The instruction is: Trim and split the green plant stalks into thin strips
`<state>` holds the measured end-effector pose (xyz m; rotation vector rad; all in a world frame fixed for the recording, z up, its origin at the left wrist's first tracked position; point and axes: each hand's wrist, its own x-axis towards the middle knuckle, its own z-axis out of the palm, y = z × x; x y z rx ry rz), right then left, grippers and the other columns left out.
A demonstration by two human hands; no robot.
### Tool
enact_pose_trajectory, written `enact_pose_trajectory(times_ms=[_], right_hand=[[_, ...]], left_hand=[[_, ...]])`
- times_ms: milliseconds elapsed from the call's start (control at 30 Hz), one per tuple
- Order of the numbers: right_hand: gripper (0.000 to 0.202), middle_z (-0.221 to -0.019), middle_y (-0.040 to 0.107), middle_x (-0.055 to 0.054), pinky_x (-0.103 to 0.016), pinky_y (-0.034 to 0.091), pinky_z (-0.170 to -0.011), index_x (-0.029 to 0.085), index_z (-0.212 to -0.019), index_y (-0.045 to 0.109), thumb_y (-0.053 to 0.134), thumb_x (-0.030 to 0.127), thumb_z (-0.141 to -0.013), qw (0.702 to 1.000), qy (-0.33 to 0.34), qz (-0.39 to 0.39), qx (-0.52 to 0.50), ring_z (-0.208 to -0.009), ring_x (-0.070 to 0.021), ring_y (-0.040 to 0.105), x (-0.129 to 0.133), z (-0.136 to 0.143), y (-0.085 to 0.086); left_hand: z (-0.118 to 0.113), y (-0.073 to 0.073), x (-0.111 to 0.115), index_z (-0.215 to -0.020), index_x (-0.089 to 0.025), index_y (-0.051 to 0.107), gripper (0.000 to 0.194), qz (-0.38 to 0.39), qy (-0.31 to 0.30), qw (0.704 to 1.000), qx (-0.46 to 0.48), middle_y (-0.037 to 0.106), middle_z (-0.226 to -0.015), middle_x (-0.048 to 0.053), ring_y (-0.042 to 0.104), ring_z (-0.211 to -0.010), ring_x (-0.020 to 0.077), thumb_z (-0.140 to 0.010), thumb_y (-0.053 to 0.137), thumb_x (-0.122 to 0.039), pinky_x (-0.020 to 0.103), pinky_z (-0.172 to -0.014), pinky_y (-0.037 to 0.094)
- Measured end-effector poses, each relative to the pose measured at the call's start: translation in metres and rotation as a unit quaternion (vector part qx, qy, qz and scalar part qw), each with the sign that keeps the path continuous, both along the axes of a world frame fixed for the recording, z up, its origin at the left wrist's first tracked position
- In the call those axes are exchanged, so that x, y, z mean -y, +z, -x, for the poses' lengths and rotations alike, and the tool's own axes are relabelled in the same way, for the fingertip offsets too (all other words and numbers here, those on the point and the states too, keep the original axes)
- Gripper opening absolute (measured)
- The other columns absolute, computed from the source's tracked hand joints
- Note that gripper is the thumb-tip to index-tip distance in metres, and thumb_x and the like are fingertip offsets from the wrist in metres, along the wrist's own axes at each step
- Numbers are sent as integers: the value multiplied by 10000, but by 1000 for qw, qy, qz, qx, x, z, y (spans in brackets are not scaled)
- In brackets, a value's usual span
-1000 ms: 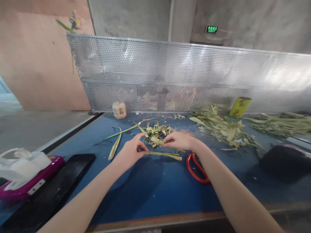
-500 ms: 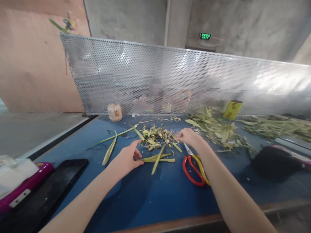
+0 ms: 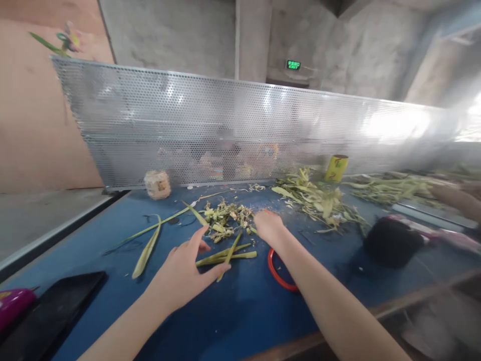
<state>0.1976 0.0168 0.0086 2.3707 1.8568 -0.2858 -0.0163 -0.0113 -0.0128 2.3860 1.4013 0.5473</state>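
Note:
On the blue tabletop, my left hand (image 3: 184, 273) is open, thumb and fingers apart, around the left ends of several crossed green leaf strips (image 3: 240, 255). My right hand (image 3: 268, 225) is closed at the right edge of a heap of dried plant trimmings (image 3: 221, 220). Its fingertips point down and are hidden, so what they hold cannot be made out. Beneath my right wrist lies a pair of scissors with a red handle loop (image 3: 276, 273), mostly covered by the arm. A single folded leaf (image 3: 146, 253) rests left of my left hand.
A larger pile of leaves (image 3: 319, 200) and a yellow-green tube (image 3: 336, 168) stand back right. A black object (image 3: 393, 243) lies right, near another person's arm (image 3: 454, 200). A straw-coloured roll (image 3: 158, 184) sits before the perforated metal screen (image 3: 169, 125). A black tray (image 3: 56, 311) is front left.
The view has turned to the right. My left hand has spread its thumb over the leaf strips. My right hand has come over the scissors' blades, and another person's arm has appeared at right.

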Motion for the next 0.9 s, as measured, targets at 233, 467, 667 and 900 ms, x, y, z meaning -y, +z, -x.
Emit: enact_pose_trajectory(times_ms=[233, 467, 667, 900], right_hand=[[285, -1084, 568, -76, -384, 479, -793, 138, -1078, 543, 526, 294, -841, 999, -41, -20, -26, -945, -182, 567, -1, -3, 6], [275, -1038, 629, -179, -352, 443, -810, 139, -1035, 609, 551, 172, -769, 990, -62, -126, -25, -1043, -270, 566, 9, -25, 19], [268, -986, 656, -163, -313, 469, -746, 137, -996, 632, 556, 116, -740, 988, -51, -137, -43, -957, -255, 617, 7, -19, 15], [274, -1003, 652, -174, -329, 488, -743, 114, -989, 634, 590, 99, -719, 991, -32, -125, -42, -944, -243, 621, 1, -1, 5]], left_hand=[[-8, -15, -6, -1298, -225, 320, 593, -62, -68, 996, -19, 648, -814, 11, 585, -803, 218, -759, 471, -420, 377, -850, 374], [-1, -10, -16, -1286, -203, 289, 549, -34, -18, 999, 4, 663, -778, -15, 613, -715, 195, -777, 431, -352, 289, -713, 408], [3, -8, -20, -1270, -199, 309, 557, -25, 1, 999, 32, 672, -807, -1, 615, -791, 216, -767, 443, -398, 282, -702, 409], [5, -8, -29, -1256, -204, 325, 585, -26, 17, 999, 21, 671, -826, -2, 607, -758, 211, -740, 454, -446, 259, -661, 392]])
